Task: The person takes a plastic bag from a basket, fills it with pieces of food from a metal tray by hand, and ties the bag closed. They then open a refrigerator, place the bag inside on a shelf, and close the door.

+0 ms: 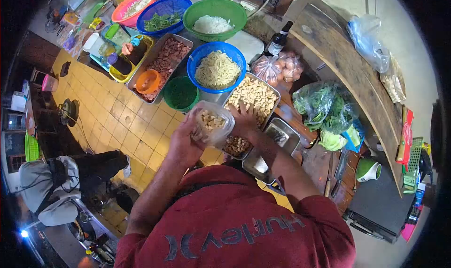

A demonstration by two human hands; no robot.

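Note:
A clear plastic container (213,122) with pale cubed pieces inside is held tilted in my left hand (184,138), its fingers wrapped round the side. My right hand (246,122) reaches into a metal tray (277,95) heaped with pale beige cubes (253,95). The right fingers are spread over the near left part of the heap; their tips partly sink among the cubes. Below my hands lies a smaller portion of brown pieces (237,145). Beside it stands a metal tray (263,163) with little in it.
A blue basket of noodles (218,69), a green basket (182,93) and a meat tray (169,56) stand beyond my hands. Bagged eggs (287,68), a dark bottle (277,41), bagged greens (324,106) and knives (338,173) are rightward. A person (58,188) is at lower left.

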